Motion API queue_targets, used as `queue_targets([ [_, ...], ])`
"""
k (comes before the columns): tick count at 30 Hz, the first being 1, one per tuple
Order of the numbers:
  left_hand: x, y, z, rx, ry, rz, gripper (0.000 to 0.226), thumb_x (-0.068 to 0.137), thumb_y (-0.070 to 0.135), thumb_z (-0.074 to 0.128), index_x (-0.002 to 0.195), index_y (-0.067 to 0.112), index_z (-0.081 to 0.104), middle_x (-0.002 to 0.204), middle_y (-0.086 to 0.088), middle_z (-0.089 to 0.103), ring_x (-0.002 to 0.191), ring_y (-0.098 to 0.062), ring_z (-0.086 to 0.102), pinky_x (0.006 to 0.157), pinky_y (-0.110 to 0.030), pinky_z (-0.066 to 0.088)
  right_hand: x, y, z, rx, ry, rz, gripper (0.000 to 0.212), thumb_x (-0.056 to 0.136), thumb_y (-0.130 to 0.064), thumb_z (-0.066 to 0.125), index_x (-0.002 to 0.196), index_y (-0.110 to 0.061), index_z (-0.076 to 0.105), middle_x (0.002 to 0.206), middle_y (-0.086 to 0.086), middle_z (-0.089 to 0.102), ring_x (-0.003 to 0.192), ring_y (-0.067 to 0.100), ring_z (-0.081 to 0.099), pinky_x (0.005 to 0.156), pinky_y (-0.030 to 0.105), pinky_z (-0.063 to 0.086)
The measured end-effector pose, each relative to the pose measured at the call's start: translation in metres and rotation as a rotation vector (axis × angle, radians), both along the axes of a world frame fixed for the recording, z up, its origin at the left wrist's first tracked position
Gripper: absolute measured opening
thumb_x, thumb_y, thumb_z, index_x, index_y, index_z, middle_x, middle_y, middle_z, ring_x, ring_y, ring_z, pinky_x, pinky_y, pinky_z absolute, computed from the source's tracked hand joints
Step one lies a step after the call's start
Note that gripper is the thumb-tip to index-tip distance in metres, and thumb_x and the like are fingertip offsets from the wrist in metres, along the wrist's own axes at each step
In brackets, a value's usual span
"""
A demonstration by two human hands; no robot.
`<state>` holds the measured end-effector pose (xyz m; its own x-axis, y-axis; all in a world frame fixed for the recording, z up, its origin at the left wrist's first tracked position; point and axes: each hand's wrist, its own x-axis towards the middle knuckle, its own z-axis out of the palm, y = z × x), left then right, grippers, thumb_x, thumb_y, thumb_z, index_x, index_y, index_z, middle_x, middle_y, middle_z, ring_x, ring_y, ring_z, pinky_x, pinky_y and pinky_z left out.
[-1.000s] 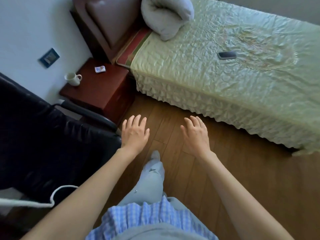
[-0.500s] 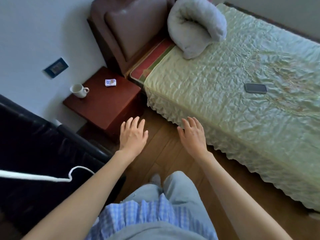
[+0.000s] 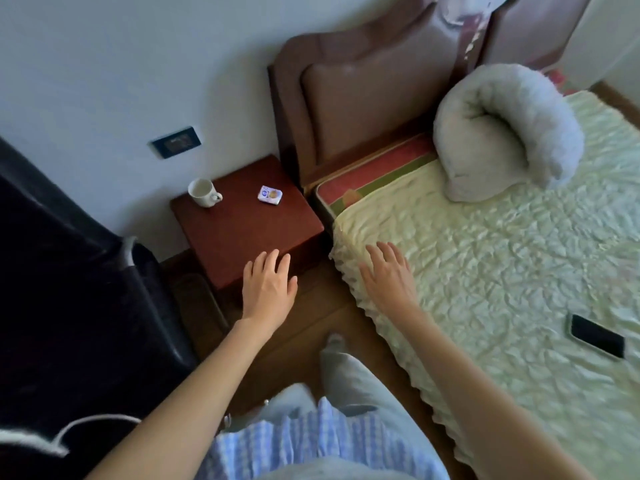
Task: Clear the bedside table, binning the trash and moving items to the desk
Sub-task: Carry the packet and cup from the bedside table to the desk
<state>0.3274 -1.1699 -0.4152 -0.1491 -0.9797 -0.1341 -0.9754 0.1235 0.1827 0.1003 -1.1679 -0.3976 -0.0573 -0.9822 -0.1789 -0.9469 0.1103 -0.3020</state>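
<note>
From the head view, your first pick is still ahead of you: the white mug [image 3: 202, 192] and the small packet [image 3: 269, 195] both sit at the back of the bedside worktop [image 3: 249, 230], well apart from each other. Reach over the front edge and take the packet with fingertips, as it looks light and flat; grip the mug by its handle or body. Your left hand [image 3: 268, 285] hovers at the worktop's near corner, released, fingers spread, palm down. Your right hand [image 3: 388, 271] is likewise released and empty, over the edge of the bed [image 3: 485, 254].
</note>
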Motion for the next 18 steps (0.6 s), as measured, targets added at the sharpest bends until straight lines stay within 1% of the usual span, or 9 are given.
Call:
queue_targets([
  [2,-0.007,-0.014,-0.003,-0.011,-0.001,0.071,0.047,0.093,0.033,0.053,0.135,0.012,0.050,0.139,-0.013,0.050,0.130,-0.031,0.044,0.106,-0.049,0.038,-0.010,-0.027,-0.004,0.018,0.003,0.066,0.048,0.099,-0.037,0.038,0.142,-0.016,0.038,0.149,0.008,0.038,0.141,0.027,0.025,0.114,0.043,0.023],
  [4,-0.012,-0.026,-0.008,0.019,-0.003,0.146,0.047,0.093,0.035,0.053,0.135,0.013,0.049,0.140,-0.013,0.050,0.131,-0.030,0.044,0.106,-0.048,0.038,-0.017,-0.055,-0.009,0.038,0.013,0.137,0.048,0.099,-0.037,0.037,0.142,-0.016,0.037,0.149,0.008,0.038,0.141,0.027,0.026,0.114,0.042,0.023],
  [8,-0.015,-0.041,-0.023,0.086,-0.009,0.262,0.049,0.094,0.038,0.050,0.137,0.015,0.047,0.143,-0.011,0.047,0.133,-0.029,0.041,0.109,-0.046,0.036,-0.020,-0.096,-0.014,0.074,0.018,0.234,0.047,0.099,-0.034,0.040,0.141,-0.013,0.040,0.147,0.009,0.039,0.141,0.027,0.027,0.113,0.040,0.022],
  [12,-0.017,-0.064,-0.035,0.130,0.019,0.347,0.048,0.095,0.036,0.048,0.137,0.014,0.047,0.143,-0.012,0.047,0.134,-0.030,0.041,0.110,-0.046,0.035,-0.012,-0.138,-0.026,0.093,0.003,0.308,0.046,0.099,-0.031,0.041,0.140,-0.012,0.042,0.145,0.010,0.042,0.139,0.027,0.029,0.113,0.038,0.022],
  [14,-0.016,-0.079,-0.042,0.138,0.028,0.373,0.047,0.095,0.036,0.047,0.137,0.013,0.048,0.142,-0.012,0.047,0.133,-0.030,0.041,0.109,-0.047,0.035,-0.004,-0.158,-0.032,0.108,-0.007,0.316,0.046,0.098,-0.033,0.038,0.137,-0.010,0.045,0.143,0.012,0.045,0.137,0.029,0.033,0.111,0.040,0.026],
  [17,-0.007,-0.111,-0.053,0.126,0.046,0.399,0.047,0.095,0.035,0.049,0.136,0.012,0.049,0.141,-0.013,0.049,0.132,-0.030,0.043,0.108,-0.047,0.037,0.008,-0.190,-0.045,0.089,-0.035,0.315,0.057,0.092,-0.041,0.028,0.129,-0.006,0.054,0.133,0.017,0.054,0.129,0.034,0.044,0.104,0.046,0.037],
  [18,-0.004,-0.123,-0.056,0.129,0.053,0.406,0.047,0.094,0.035,0.049,0.135,0.012,0.049,0.140,-0.013,0.050,0.131,-0.030,0.044,0.107,-0.046,0.037,0.011,-0.199,-0.048,0.094,-0.031,0.317,0.054,0.093,-0.039,0.032,0.128,-0.005,0.055,0.132,0.017,0.055,0.129,0.035,0.045,0.104,0.047,0.038],
])
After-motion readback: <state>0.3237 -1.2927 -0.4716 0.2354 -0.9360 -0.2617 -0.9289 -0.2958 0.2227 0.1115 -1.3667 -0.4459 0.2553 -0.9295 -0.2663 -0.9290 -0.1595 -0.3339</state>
